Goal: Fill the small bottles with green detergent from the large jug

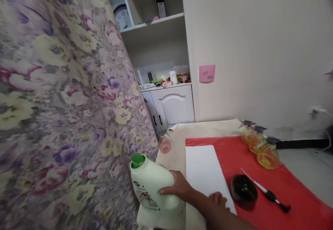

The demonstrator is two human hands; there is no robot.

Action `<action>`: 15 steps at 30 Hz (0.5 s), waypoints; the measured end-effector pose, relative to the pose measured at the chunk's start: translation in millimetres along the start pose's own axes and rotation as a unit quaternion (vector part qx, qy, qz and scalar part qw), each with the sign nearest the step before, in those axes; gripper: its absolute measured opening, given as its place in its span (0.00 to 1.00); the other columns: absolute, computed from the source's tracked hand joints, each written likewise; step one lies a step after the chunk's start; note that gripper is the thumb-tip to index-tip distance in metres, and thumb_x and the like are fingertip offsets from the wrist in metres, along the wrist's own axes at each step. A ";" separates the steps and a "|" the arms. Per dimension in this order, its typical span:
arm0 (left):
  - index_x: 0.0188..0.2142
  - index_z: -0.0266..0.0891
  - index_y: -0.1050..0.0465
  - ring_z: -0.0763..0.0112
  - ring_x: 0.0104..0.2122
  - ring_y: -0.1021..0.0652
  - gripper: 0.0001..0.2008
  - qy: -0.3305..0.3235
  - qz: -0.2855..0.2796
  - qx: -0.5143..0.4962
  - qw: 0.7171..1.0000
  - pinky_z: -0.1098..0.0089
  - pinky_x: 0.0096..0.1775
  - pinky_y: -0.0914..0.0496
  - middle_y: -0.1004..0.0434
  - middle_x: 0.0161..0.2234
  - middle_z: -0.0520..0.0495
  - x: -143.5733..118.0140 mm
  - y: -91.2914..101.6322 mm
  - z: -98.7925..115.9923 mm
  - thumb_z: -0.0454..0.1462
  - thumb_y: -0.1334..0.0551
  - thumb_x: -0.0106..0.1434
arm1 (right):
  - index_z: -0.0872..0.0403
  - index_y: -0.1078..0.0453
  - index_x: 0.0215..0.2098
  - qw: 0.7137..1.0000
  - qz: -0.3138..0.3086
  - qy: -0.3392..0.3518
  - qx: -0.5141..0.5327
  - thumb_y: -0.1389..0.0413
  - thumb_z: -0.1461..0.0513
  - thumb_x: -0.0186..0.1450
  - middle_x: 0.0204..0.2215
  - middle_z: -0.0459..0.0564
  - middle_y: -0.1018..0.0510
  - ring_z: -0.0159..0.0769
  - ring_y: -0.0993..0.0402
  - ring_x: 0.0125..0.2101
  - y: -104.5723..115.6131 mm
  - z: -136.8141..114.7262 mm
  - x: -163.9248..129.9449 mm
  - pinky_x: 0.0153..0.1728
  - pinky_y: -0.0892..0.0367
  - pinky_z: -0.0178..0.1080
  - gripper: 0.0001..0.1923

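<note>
A pale green detergent bottle with a dark green spout leans to the left near the table's left edge. My right hand grips it from the right side, thumb on the near side and fingers on the far side. Behind my right forearm, partly hidden by it, the bent fingers of my left hand rest over the white sheet with nothing visible in them. Beyond the detergent bottle stands a small pink-tinted clear spray bottle.
On the red cloth lie a dark glossy rounded object and a black-and-white brush-like tool. Several yellowish spray bottles line the right side. A floral curtain hangs along the left; a shelf cabinet stands behind.
</note>
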State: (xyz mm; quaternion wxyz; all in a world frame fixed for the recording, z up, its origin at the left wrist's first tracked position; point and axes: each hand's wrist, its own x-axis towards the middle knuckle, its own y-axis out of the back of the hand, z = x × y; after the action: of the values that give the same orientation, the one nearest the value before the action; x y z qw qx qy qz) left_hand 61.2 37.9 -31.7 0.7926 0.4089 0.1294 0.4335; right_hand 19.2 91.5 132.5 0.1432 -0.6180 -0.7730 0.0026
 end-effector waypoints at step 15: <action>0.40 0.48 0.26 0.58 0.47 0.26 0.13 -0.055 0.153 0.041 0.986 0.60 0.48 0.33 0.23 0.46 0.48 -16.3 -3.0 12.4 0.35 0.39 0.55 | 0.57 0.25 0.38 0.988 0.151 0.028 -0.004 0.29 0.53 0.38 0.33 0.50 0.19 0.44 0.25 0.35 -31.4 -25.5 -24.8 0.35 0.29 0.40 0.30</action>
State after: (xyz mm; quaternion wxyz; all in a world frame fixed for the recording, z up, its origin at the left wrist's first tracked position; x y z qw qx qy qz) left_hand 60.2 17.5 -28.5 0.7054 0.4795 0.0389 0.5205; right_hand -0.2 55.9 157.2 0.1606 -0.7279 -0.6666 0.0034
